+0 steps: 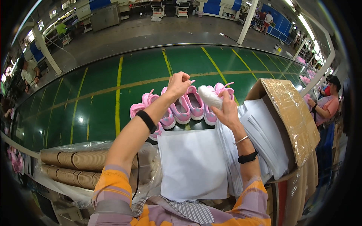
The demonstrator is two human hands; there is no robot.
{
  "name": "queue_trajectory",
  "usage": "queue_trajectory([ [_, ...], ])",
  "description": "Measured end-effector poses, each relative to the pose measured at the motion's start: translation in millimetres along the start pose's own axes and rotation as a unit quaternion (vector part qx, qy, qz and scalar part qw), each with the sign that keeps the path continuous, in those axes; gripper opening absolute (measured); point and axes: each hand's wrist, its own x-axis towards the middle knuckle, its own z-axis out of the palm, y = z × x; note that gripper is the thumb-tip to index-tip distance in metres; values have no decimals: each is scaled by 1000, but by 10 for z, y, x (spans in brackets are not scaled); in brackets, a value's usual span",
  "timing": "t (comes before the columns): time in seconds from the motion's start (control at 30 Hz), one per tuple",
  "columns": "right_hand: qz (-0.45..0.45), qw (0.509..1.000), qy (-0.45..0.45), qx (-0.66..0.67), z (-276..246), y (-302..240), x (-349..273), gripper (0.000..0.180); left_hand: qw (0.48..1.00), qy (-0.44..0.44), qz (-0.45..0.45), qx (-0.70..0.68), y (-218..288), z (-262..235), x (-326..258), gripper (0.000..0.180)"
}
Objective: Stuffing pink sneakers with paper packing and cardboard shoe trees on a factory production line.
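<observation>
Shoes [182,118], pink with white soles, stand side by side on a green conveyor belt [143,73], below and between the hands. The left hand [179,85] is mostly closed, fingers bent beside a pink strap [192,81]; whether it pinches that cannot be told. The right hand [227,110], partly curled, grips a white wad [210,96] just above the shoes. Nearer the body than both hands lies white paper [192,165]; right of the right hand sits a cardboard box [296,120].

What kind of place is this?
It looks like a factory, perhaps for footwear: pink shoes sit close together on a long green, yellow-striped work surface, and an open cardboard box of white sheets is nearby.
</observation>
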Motion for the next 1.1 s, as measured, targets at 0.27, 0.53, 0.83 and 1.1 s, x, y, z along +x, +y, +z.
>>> queue_trajectory([
  [0.27,0,967,-208,-147,1033,434,449,54,980,-76,20,183,-683,633,411,39],
  [0.53,-28,958,-284,18,1086,554,827,70,970,-72,45,226,-1020,496,550,13],
  [0.83,-34,985,-170,-22,1553,709,729,53,976,-84,64,191,-1053,552,494,15],
  [1.1,23,881,-419,-219,672,241,118,12,932,-213,183,229,-647,457,36,21],
])
